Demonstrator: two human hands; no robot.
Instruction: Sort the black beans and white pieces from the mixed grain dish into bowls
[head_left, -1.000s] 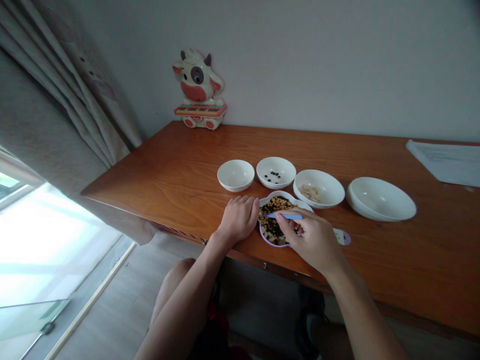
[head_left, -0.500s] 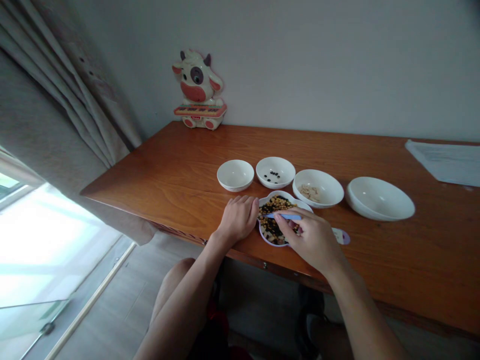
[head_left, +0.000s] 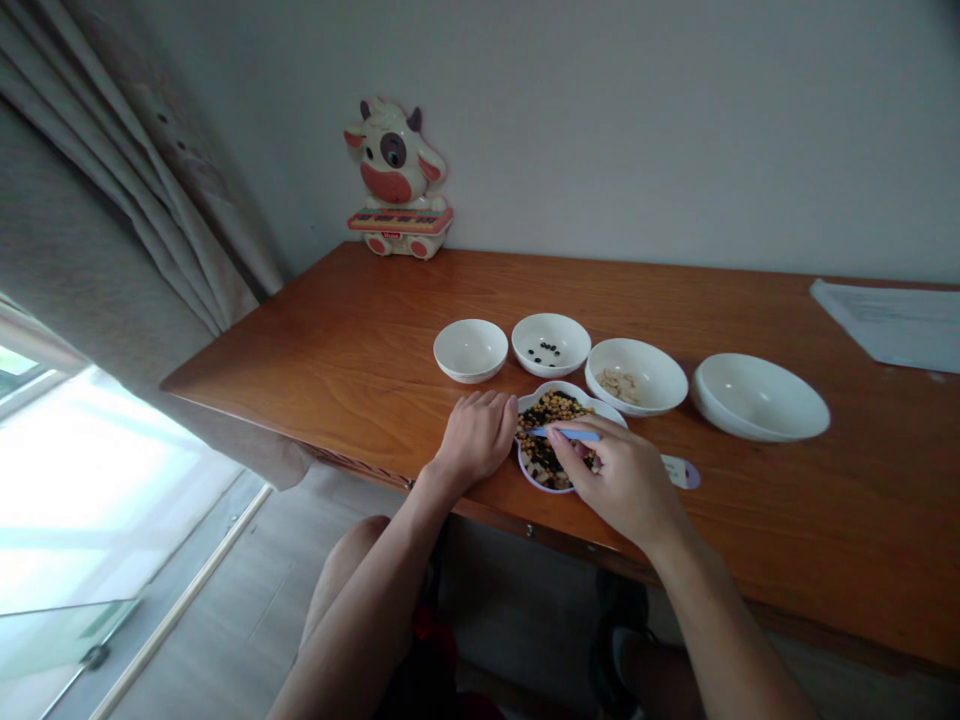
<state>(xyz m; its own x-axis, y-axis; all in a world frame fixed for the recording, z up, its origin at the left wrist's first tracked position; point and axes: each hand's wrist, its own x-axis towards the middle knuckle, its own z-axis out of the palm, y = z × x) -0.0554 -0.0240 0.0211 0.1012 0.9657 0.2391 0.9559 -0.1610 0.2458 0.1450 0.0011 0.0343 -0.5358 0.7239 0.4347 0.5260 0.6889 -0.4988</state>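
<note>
Head view: compared with half a second ago, almost nothing changes; the slim light-blue plastic tool (head_left: 581,435) shifts only very slightly, so it seems your work remains at the white, purple-rimmed, lobed plate (head_left: 606,411). This plate lies near the front edge of the brown wooden tabletop (head_left: 360,345), with mixed black and yellow grains (head_left: 556,406) inside. Your right hand (head_left: 626,475) is closed narrowly, pinching the tool above the grains. Your left hand (head_left: 480,435), with bent fingers, is against the plate's left side; whether it grips the rim, I cannot tell.
</note>
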